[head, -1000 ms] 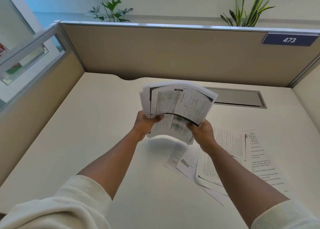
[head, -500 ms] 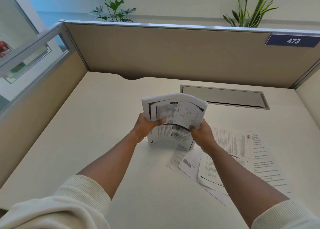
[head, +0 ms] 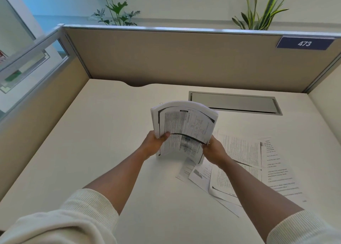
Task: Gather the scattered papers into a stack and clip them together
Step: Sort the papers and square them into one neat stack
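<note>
A bundle of printed papers (head: 184, 125) stands on its lower edge on the white desk (head: 92, 142), its top curling toward me. My left hand (head: 154, 145) grips the bundle's left side, thumb on the front sheet. My right hand (head: 214, 151) grips its lower right edge. Several loose printed sheets (head: 245, 162) lie fanned out flat on the desk to the right, partly under my right forearm. A small metal paper clip (head: 161, 103) peeks out on the desk just behind the bundle's top left corner.
A grey cable-tray lid (head: 234, 103) is set into the desk behind the papers. Beige partition walls (head: 175, 59) close off the back and both sides, with a "473" plate (head: 304, 43) at upper right. Plants stand beyond the partition.
Both hands have lowered the bundle from mid-air until its bottom edge rests on the desk. The sheets sit more squarely together now.
</note>
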The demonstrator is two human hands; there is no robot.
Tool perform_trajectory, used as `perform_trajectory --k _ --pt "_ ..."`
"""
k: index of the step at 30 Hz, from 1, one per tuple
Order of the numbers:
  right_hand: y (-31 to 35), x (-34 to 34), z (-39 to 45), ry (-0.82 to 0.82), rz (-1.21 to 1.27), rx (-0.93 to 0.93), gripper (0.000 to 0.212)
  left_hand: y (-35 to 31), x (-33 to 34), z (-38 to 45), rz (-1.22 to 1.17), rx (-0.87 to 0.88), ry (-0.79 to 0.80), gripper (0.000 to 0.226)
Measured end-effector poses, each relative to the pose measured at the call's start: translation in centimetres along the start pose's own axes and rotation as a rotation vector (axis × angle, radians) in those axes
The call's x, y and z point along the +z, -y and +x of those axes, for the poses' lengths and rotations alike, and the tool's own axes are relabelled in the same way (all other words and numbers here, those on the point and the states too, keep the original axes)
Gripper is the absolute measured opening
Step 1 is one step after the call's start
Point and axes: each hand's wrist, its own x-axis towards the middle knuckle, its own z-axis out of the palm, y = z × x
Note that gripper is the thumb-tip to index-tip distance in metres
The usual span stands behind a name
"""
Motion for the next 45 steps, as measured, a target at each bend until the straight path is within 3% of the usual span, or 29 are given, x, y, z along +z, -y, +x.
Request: perform_trajectory --k 4,10,14,18,22,25,35,39,45 --pt "0.2 -0.4 0.0 0.019 0.100 0.009 0.048 -0.8 -0.1 0.1 -0.040 0.021 -0.046 0.014" --pt "-1.1 -1.1 -0.1 -0.003 0.330 0.112 0.024 -1.0 -0.4 0.5 -0.001 0.046 -0.021 0.023" --pt "-3.0 -1.6 -0.4 -0.039 0.411 0.181 0.025 -0.2 -0.1 0.4 0.003 -0.014 -0.017 0.027" --pt "-5.7 -2.3 -1.0 -0.103 0.311 0.253 0.022 0.6 0.6 0.4 -0.018 -0.100 0.037 0.021" --pt "-9.0 -3.3 -1.8 -0.173 -0.016 0.326 0.026 1.6 1.7 0.4 -0.004 -0.195 0.072 0.034" --pt "-11.1 -4.3 -2.3 -0.226 -0.108 0.418 0.035 2.0 2.9 0.4 0.029 -0.263 0.135 0.039" --pt "-14.6 -7.2 -3.8 -0.358 -0.143 0.756 0.057 3.3 6.4 0.4 0.056 -0.384 0.267 0.040" --pt "-15.7 -7.6 -4.2 -0.267 -0.128 0.756 0.047 3.7 7.0 0.8 0.005 -0.426 0.293 0.042" --pt "-15.3 -7.3 -3.7 -0.264 -0.145 0.724 0.056 3.8 7.7 1.6 -0.038 -0.507 0.287 0.055"
